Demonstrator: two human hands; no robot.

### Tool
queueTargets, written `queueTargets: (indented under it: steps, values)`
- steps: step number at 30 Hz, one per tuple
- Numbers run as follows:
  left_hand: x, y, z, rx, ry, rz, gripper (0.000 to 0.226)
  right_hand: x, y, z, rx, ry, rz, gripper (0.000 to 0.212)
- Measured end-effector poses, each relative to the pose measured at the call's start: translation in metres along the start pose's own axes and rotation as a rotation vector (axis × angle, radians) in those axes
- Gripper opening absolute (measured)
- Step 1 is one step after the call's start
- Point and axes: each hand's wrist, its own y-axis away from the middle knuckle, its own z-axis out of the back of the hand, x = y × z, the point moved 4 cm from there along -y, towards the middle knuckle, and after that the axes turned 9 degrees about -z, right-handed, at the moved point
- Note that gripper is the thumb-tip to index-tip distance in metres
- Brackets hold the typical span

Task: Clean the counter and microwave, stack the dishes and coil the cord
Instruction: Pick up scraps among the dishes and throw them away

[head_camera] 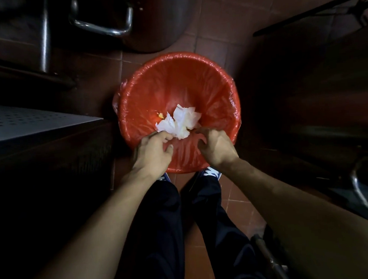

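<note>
my left hand [152, 151] and right hand [217, 145], fingers loosely curled and apart, hover over crumpled paper [180, 122] in a red bin [218, 89] mid-frame.

Readable text: none in this view.
Shoes [211, 174]: white markings on the blue uppers, partly hidden by the trouser legs; no letters can be made out.
Red bin liner [174, 79]: plain, no print.
Steel pot [148, 22]: no label visible.

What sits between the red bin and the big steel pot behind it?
Only bare brown floor tile separates the red bin and the steel pot in the head view.
</note>
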Motion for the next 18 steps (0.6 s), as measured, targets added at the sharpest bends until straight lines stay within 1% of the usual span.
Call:
queueTargets:
  steps: [7,11,13,16,18]
  values:
    - [-0.020,0.046,0.036,0.071,-0.027,0.070,0.035,0.029,0.057,0.041,-0.052,0.005,0.040,0.045]
    - [-0.050,0.096,0.075,0.048,0.036,0.090,0.039,0.045,0.116,0.079,-0.090,-0.007,0.077,0.044]
    - [-0.068,0.128,0.097,0.034,0.059,0.073,0.038,0.056,0.152,0.099,-0.100,-0.004,0.099,0.042]
    - [-0.098,0.175,0.126,0.010,0.045,0.009,0.037,0.077,0.208,0.131,-0.126,0.035,0.132,0.030]
    - [-0.115,0.202,0.146,-0.034,0.018,-0.012,0.038,0.090,0.239,0.149,-0.151,0.069,0.156,0.029]
